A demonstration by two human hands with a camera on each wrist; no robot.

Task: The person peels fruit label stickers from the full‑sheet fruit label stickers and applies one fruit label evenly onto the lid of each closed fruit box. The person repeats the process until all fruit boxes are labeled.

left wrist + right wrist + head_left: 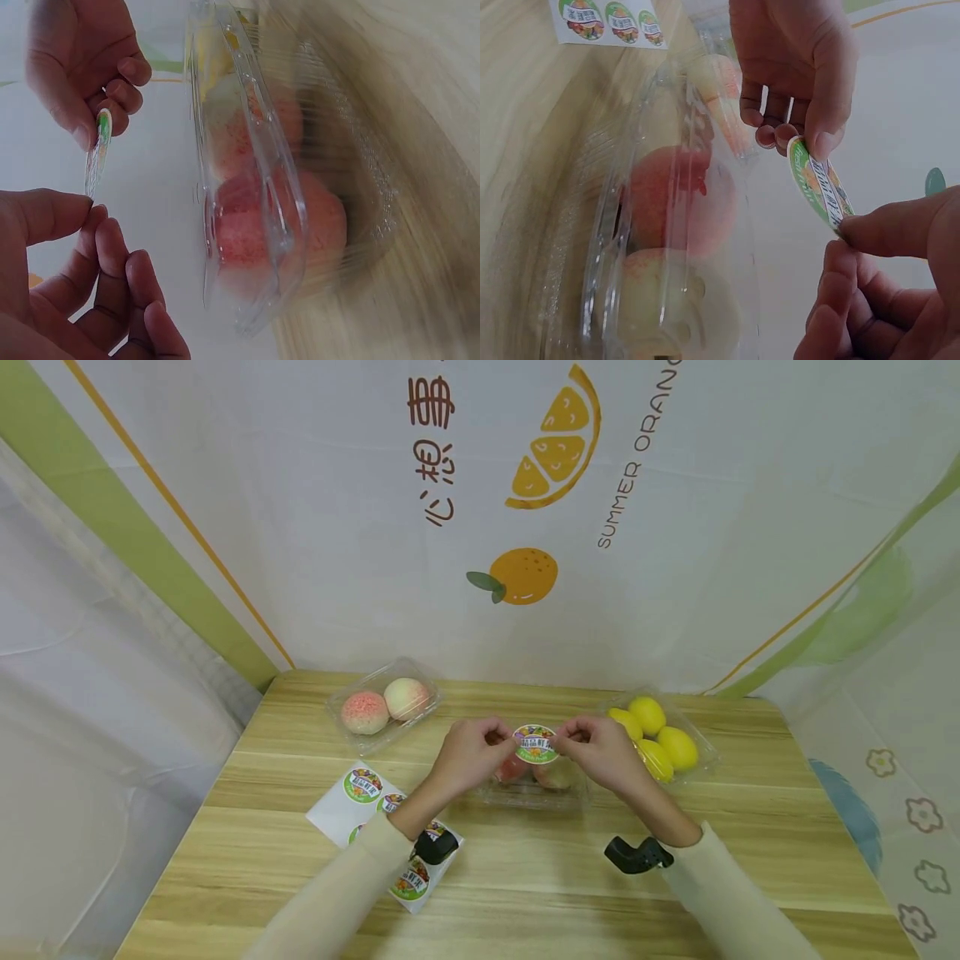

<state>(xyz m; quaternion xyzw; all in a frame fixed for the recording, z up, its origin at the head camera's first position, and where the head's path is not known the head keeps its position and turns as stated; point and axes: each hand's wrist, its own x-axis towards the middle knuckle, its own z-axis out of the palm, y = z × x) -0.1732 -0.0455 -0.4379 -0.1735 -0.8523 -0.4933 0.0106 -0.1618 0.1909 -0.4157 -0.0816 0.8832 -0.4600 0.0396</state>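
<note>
A round green-rimmed sticker is stretched between both hands above a clear plastic box that holds two pink peaches. My left hand pinches the sticker's left edge. My right hand pinches its right edge. In the right wrist view the sticker hangs edge-on just over the box lid. The left wrist view shows the same sticker thin between the fingertips, beside the box.
A white sheet of more stickers lies at the front left of the wooden table. A clear box with two peaches stands at the back left, and a box of lemons at the right.
</note>
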